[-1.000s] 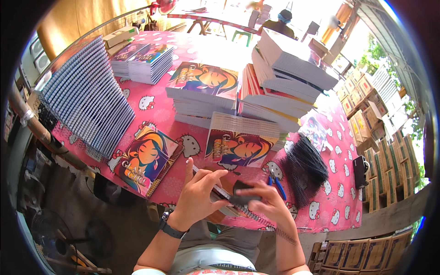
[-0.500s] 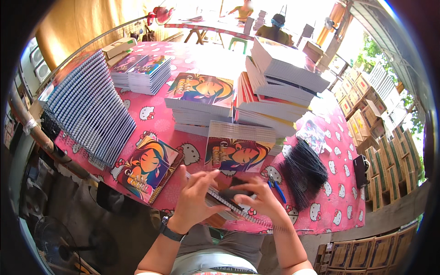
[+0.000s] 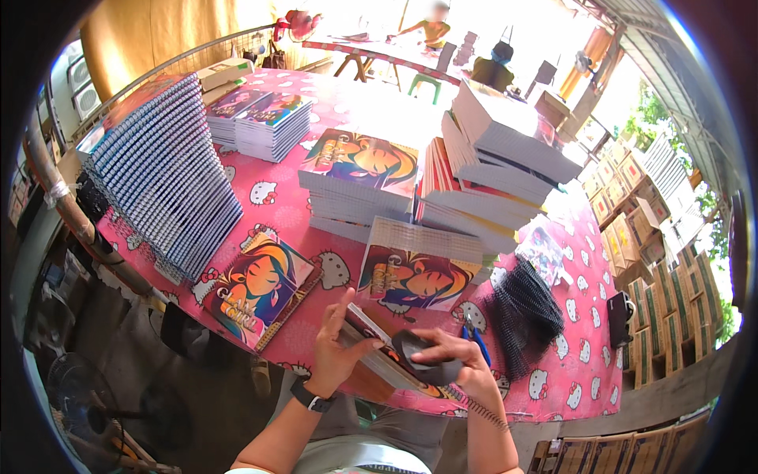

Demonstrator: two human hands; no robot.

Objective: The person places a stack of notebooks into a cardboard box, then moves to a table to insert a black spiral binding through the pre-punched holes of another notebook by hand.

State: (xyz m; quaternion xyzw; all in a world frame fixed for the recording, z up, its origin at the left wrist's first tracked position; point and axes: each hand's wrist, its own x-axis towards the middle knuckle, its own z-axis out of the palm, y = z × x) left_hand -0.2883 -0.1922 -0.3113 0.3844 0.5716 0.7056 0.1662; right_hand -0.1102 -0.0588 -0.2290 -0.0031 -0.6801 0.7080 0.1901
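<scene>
My left hand [image 3: 338,347], a dark watch on its wrist, grips the upper left part of a notebook [image 3: 381,364] tilted over the table's front edge. My right hand [image 3: 462,357] curls over a dark grey pad-like piece [image 3: 427,368] against the notebook's face; its exact kind is unclear. A black spiral binding coil [image 3: 482,410] sticks out past the notebook's lower right end, below my right hand. Blue-handled pliers [image 3: 477,343] lie just beyond that hand. Farther off sits a heap of black coils [image 3: 525,316]. An open-spread stack of illustrated notebooks [image 3: 418,272] lies ahead.
Notebooks [image 3: 257,288] lie at front left on the pink tablecloth [image 3: 332,272]. A tall stack of coil-bound notebooks [image 3: 162,178] stands at left, unbound stacks [image 3: 505,134] at back right. Cartons [image 3: 663,308] line the right side. Two people sit at a far table [image 3: 379,54].
My right hand and the dark piece have come down onto the notebook's face. The notebook has tipped so its cover shows more, and the coil's free end hangs farther out at lower right.
</scene>
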